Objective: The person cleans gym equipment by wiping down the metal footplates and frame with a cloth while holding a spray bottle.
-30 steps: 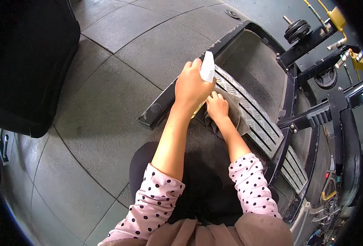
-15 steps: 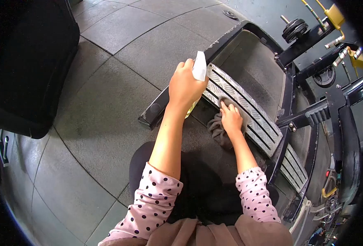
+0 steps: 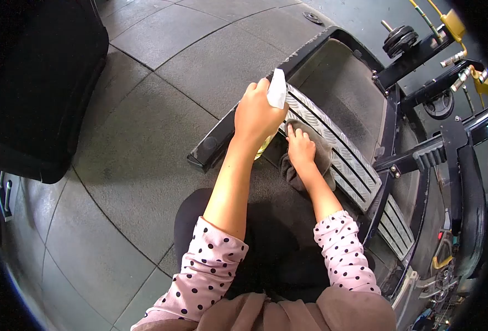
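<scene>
My left hand is closed around the neck of a spray bottle with a white trigger head. Some yellowish liquid shows in the bottle below my wrist; the rest is hidden by the hand. My right hand presses a grey-brown cloth against a silver diamond-plate footplate with black strips. The fingers lie over the cloth near the plate's upper left end, and part of the cloth hangs off the near edge.
A black metal machine frame surrounds the footplate. Weight plates and yellow-handled parts sit at upper right. A second footplate lies lower right. A black padded object stands left on the tiled floor.
My right hand has slid the cloth up and left along the footplate, closer to my left hand. My left hand with the spray bottle has shifted slightly right.
</scene>
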A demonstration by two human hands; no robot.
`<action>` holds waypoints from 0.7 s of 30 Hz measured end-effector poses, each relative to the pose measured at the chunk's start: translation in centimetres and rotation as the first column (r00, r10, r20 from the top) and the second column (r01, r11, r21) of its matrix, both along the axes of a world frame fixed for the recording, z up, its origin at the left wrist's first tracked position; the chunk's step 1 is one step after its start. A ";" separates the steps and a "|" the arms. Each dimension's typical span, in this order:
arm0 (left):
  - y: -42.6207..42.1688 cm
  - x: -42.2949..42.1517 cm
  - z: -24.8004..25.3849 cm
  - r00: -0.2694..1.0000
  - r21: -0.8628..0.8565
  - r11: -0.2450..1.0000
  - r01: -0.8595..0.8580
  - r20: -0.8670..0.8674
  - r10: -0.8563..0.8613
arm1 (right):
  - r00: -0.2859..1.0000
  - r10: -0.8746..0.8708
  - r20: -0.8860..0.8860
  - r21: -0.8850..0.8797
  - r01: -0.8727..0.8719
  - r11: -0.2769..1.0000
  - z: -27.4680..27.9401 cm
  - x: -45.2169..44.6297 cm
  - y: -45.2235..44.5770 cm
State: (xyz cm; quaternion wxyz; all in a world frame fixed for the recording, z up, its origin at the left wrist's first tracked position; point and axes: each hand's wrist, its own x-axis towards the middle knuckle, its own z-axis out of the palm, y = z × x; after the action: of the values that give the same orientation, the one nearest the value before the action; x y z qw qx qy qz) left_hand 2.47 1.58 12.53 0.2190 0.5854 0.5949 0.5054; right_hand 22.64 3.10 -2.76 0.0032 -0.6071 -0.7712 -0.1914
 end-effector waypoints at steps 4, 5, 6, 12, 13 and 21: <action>-0.1 -0.2 0.2 1.000 -0.012 1.000 -0.007 -0.019 0.007 | 0.999 0.022 0.032 0.004 -0.022 1.000 0.2 2.0 -2.0; -0.2 -0.2 0.2 1.000 -0.012 1.000 -0.010 -0.023 0.009 | 0.999 0.016 0.041 -0.007 -0.015 1.000 0.1 2.6 -2.7; -0.2 -0.1 0.2 1.000 -0.005 1.000 -0.009 -0.023 0.009 | 0.999 0.010 0.051 -0.016 -0.009 1.000 0.2 3.1 -3.4; -0.1 0.6 0.6 1.000 0.022 1.000 0.007 -0.017 -0.007 | 1.000 0.017 0.027 -0.043 -0.016 0.999 0.1 2.4 -2.3; -0.1 0.7 0.6 1.000 0.013 1.000 0.016 -0.013 -0.015 | 0.999 0.028 0.019 -0.035 -0.027 0.999 -0.1 1.7 -1.7; -0.1 0.4 0.1 0.999 -0.013 0.999 0.041 -0.010 -0.041 | 0.995 -0.039 -0.087 -0.068 0.034 0.997 1.0 1.0 -1.5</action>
State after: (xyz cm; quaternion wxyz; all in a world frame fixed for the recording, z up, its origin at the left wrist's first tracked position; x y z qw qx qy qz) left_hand 2.91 1.46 12.59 0.2299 0.5984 0.5872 0.4942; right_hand 23.68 1.60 -1.78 0.0134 -0.6286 -0.7651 -0.1389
